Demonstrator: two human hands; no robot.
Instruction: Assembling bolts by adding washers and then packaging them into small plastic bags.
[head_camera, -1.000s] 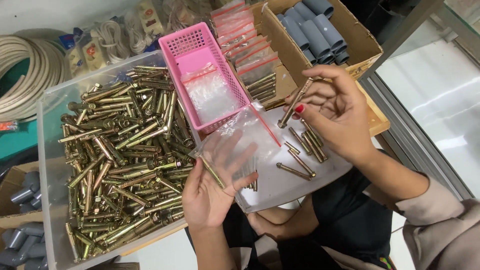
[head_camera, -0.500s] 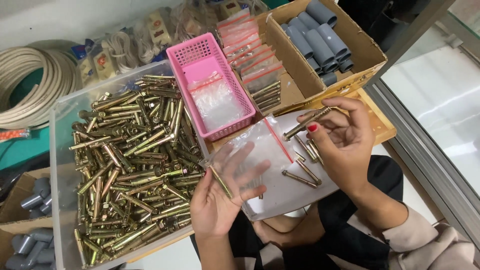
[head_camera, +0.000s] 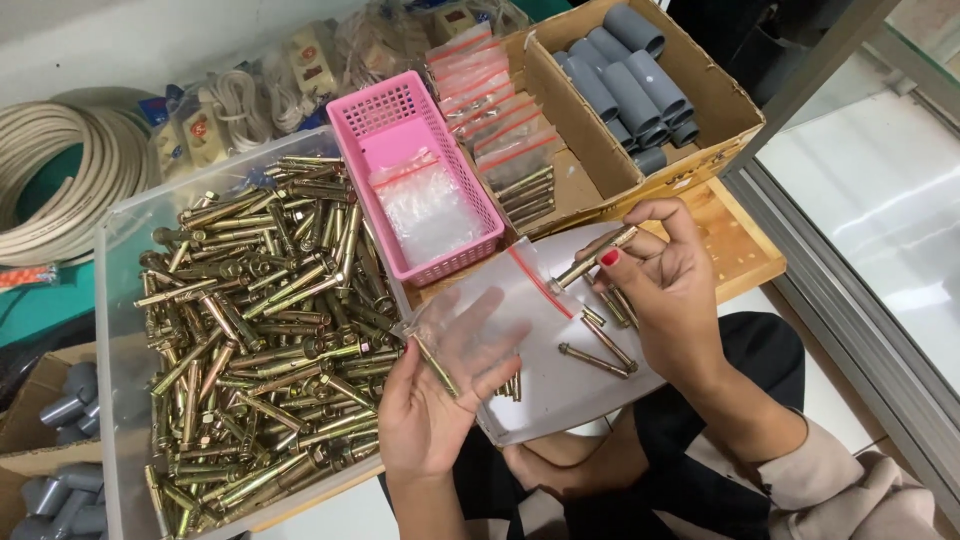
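- Currently, head view: the right hand (head_camera: 672, 290) pinches one brass anchor bolt (head_camera: 597, 257) between thumb and forefinger, at the red-striped mouth of the clear zip bag (head_camera: 545, 350).
- Compared with one second ago, that bolt has come down from above the bag to its opening and now lies nearly level with the seal strip.
- Several loose bolts (head_camera: 598, 342) already lie inside the bag, under the right palm.
- The left hand (head_camera: 432, 400) lies under the bag's near corner, fingers (head_camera: 478, 322) spread flat behind the plastic, with one bolt (head_camera: 437, 366) across the palm; its position is almost unchanged.
- Judgement: the bag is being filled one bolt at a time; the pinched bolt is not yet inside.
- Beside the left hand, the clear bin (head_camera: 115, 330) holds the bulk stock of bolts; the pink basket (head_camera: 400, 120) behind the bag holds empty bags.
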